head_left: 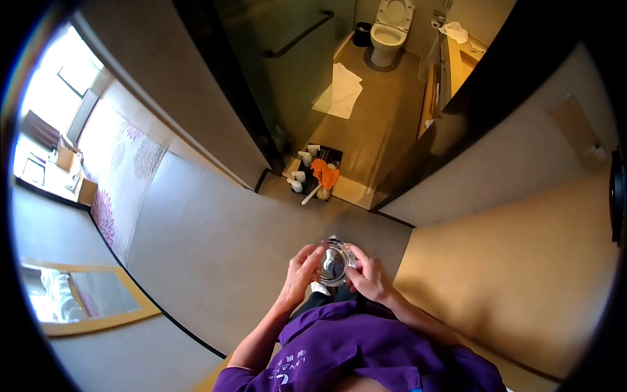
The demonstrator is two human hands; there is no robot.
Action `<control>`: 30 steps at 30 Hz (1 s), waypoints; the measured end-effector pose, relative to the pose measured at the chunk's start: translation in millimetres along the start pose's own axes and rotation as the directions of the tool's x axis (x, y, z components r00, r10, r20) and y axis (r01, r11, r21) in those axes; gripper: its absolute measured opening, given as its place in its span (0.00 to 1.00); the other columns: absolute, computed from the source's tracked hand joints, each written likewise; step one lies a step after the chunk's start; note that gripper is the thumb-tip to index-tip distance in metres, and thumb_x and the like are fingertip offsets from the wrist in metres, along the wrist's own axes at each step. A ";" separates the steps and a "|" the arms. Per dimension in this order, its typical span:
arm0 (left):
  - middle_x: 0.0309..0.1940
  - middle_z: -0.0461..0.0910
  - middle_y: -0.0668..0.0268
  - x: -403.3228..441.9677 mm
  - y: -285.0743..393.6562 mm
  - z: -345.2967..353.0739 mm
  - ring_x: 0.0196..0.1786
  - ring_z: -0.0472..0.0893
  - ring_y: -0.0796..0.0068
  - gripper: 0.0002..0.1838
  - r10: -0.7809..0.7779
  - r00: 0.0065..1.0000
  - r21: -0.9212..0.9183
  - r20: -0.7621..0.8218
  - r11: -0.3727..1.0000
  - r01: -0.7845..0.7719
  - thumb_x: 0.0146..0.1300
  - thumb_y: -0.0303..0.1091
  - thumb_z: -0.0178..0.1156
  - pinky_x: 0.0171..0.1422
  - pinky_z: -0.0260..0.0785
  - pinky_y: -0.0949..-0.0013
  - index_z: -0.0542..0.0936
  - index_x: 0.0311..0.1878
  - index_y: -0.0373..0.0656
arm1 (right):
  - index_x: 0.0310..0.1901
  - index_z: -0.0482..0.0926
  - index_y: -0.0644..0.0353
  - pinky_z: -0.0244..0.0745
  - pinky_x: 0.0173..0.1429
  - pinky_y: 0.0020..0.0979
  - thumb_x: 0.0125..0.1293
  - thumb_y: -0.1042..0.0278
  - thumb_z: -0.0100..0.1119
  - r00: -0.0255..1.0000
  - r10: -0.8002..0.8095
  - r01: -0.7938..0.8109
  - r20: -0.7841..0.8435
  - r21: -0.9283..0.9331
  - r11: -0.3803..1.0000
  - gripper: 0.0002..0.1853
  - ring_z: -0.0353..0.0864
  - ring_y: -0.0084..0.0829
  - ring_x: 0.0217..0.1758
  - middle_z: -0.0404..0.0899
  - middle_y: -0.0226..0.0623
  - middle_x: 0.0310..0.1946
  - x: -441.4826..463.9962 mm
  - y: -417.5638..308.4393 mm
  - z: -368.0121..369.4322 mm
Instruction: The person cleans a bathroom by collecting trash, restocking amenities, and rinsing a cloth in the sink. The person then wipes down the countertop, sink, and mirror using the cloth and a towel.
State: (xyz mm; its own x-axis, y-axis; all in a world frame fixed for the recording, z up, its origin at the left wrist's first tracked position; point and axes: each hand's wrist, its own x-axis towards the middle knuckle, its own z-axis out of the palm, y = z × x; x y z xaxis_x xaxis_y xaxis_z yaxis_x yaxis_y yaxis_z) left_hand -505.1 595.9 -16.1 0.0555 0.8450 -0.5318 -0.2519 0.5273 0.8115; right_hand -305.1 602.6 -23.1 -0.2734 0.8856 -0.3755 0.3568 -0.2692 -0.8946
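Purple shirt point(346, 340); hands point(302, 269) w/ clear dish point(334, 265) over grey flr point(209, 228), bathrm point(388, 130) ahead.

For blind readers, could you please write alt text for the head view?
Both hands hold a clear round dish before a purple shirt. Beyond, a black caddy with white bottles sits at a bathroom doorway; a toilet stands inside.

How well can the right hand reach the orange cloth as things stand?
Probably not: the right hand holds the clear dish, and the orange cloth lies ahead near the floor, seemingly too far without bending.
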 end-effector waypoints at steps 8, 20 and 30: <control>0.23 0.72 0.74 114.9 62.3 -6.9 0.24 0.67 0.85 0.26 -0.042 0.998 0.128 -0.050 0.991 0.048 0.74 0.52 0.58 0.29 0.54 0.76 0.78 0.62 0.38 | 0.66 0.73 0.60 0.79 0.43 0.47 0.63 0.68 0.56 0.988 -0.153 0.150 0.000 -0.209 0.966 0.27 0.85 0.56 0.36 0.84 0.58 0.35 147.9 -28.6 -36.2; 0.23 0.72 0.74 241.1 128.9 27.3 0.21 0.67 0.85 0.20 -0.051 0.989 0.098 0.138 0.994 0.038 0.72 0.43 0.62 0.25 0.56 0.77 0.78 0.58 0.37 | 0.65 0.72 0.59 0.77 0.43 0.47 0.66 0.64 0.59 0.966 -0.176 0.165 -0.187 -0.071 0.984 0.26 0.85 0.54 0.39 0.84 0.56 0.35 232.9 -39.4 -97.3; 0.24 0.80 0.65 343.9 178.9 55.8 0.21 0.80 0.77 0.20 -0.115 0.945 0.284 0.308 0.959 0.024 0.73 0.38 0.61 0.23 0.66 0.76 0.74 0.61 0.35 | 0.67 0.72 0.60 0.79 0.35 0.37 0.67 0.66 0.58 0.978 0.040 -0.027 -0.206 0.066 0.997 0.27 0.86 0.37 0.25 0.84 0.44 0.25 308.7 -43.4 -149.4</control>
State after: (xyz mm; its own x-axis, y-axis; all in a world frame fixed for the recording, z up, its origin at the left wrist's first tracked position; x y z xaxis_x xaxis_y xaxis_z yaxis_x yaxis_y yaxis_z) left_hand -477.1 985.8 -40.3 0.3787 0.7651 -0.5208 0.0340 0.5508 0.8339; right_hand -271.4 944.2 -64.0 -0.0687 0.9330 -0.3532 0.3045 -0.3175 -0.8980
